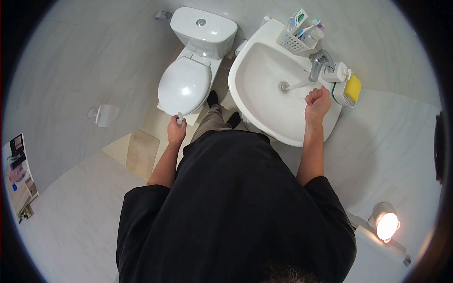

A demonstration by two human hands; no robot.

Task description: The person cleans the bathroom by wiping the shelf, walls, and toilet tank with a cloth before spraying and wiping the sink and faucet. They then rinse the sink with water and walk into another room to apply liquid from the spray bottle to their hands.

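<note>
My left hand (176, 130) is closed around a small whitish, narrow object (180, 118) whose end sticks up past the thumb. It is in front of the toilet's closed lid (185, 86). My right hand (318, 100) is curled into a fist over the right side of the white washbasin (264, 123), and whatever is inside the fingers is hidden. Just beyond that fist is the chrome faucet (321, 63), with a thin stream of water (298, 85) running from it towards the drain (283, 87).
A white basket (291, 42) with toothbrushes and tubes stands on the basin's back rim. Right of the faucet are a white pump bottle (335, 72) and a holder with a yellow sponge (353, 88). A lit lamp (387, 226) is at lower right; a mirror (19, 177) hangs far left.
</note>
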